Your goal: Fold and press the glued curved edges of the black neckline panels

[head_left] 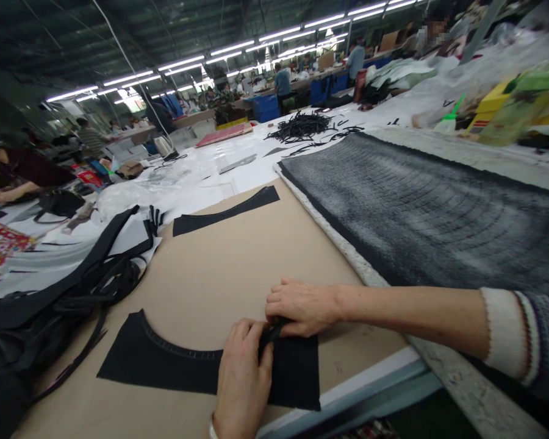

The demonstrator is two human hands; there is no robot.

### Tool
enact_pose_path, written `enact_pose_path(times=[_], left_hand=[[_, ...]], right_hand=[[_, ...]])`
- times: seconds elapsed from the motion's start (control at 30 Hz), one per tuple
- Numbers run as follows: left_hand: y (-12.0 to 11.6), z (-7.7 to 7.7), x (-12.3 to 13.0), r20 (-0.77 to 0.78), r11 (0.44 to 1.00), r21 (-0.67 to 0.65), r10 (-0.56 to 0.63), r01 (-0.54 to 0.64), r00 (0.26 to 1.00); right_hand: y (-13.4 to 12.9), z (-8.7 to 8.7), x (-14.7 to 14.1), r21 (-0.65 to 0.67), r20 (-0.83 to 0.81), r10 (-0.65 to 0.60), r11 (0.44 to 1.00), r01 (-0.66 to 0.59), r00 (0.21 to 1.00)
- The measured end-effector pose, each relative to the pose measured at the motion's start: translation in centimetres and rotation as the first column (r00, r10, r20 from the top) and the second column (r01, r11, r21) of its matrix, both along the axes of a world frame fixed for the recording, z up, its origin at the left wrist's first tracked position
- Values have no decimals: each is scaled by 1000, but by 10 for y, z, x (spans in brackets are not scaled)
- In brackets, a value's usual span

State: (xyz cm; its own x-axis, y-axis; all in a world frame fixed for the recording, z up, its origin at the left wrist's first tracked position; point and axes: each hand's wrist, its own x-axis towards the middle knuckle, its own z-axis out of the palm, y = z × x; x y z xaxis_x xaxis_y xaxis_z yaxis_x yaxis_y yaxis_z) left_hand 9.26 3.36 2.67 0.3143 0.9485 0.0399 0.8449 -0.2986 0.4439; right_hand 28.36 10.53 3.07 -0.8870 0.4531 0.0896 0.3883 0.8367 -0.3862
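A black fabric piece (174, 372) with a deep curved edge lies on the brown board in front of me. Short pale marks run along its curve. My left hand (244, 372) pinches that edge right of the middle, thumb and fingers closed on it. Just beyond, my right hand (302, 308) grips the same edge, which looks bent up or folded between the two hands; the fingertips partly hide it. Farther up the board lies a narrower curved black piece (226, 211), flat and untouched.
Black straps and fabric (73, 292) are heaped at left. A dark panel with a greyish, powdery surface (439, 201) lies at right on a pale board. Black strips (299, 126) form a pile at the back. A person (22, 164) works at far left.
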Motion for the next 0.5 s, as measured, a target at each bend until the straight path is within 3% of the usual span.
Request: enact_pose_path(times=[0.5], left_hand=[[15,9,22,-19,972,-229,54,-56,998]], right_hand=[[16,7,5,-283,107,-23,958,52,994]])
